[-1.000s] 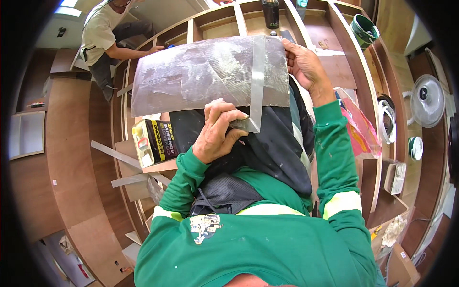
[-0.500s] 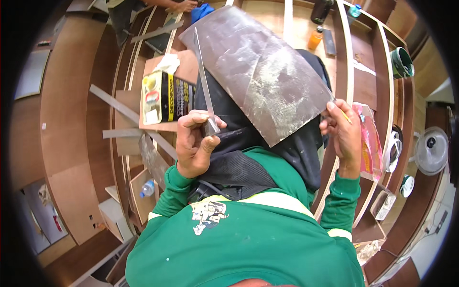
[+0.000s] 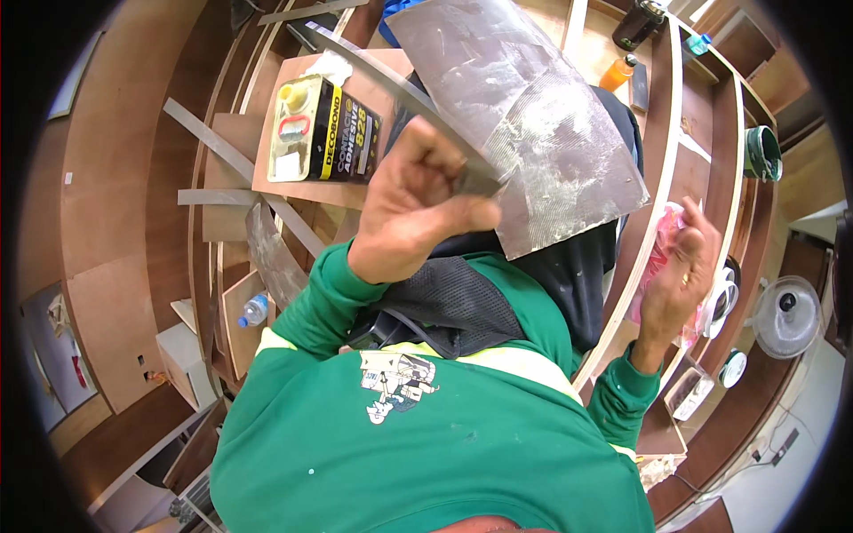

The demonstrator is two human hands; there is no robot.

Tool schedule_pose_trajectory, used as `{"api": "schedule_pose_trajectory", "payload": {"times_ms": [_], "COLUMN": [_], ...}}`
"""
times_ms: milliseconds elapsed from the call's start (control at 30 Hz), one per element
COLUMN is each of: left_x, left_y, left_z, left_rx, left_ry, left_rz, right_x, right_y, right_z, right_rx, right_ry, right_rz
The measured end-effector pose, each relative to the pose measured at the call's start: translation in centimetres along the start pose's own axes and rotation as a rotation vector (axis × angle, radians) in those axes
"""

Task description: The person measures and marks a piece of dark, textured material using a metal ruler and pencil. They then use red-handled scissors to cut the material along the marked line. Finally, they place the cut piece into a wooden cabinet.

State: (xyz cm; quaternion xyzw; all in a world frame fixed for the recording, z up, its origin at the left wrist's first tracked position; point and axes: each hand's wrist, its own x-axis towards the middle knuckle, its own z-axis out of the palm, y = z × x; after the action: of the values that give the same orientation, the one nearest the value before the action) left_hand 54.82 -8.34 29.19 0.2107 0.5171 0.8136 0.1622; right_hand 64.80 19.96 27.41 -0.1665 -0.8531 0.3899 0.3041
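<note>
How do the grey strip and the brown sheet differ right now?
Shape: the grey strip is long and narrow; the brown sheet is broad.
Surface: the grey strip looks mostly plain; the brown sheet has whitish streaks.
Pose: the grey strip is in the left hand; the brown sheet lies over the dark trousers.
Shared: both look thin.

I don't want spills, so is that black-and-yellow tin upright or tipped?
Upright: the tin stands on a board, its yellow cap facing up.
</note>
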Motion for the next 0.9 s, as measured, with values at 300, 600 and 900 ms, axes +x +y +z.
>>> {"api": "schedule_pose_trajectory", "payload": {"times_ms": [300, 600, 900], "left_x": [3.7, 5.3, -3.6], "left_y": [0.9, 1.3, -1.9], "left_z": [3.7, 5.7, -5.1], "left_rx": [-0.071, -0.01, 0.075], "left_ry": [-0.037, -0.201, 0.172], "left_rz": [-0.031, -0.057, -0.583], "right_x": [0.8, -0.2, -4.8], "right_y": [-7.7, -9.0, -3.7], "right_z": [-0.5, 1.3, -2.0], "right_rx": [0.257, 0.679, 0.935], "right_ry": [-0.285, -0.313, -0.188], "right_rz": [-0.116, 0.121, 0.601]}}
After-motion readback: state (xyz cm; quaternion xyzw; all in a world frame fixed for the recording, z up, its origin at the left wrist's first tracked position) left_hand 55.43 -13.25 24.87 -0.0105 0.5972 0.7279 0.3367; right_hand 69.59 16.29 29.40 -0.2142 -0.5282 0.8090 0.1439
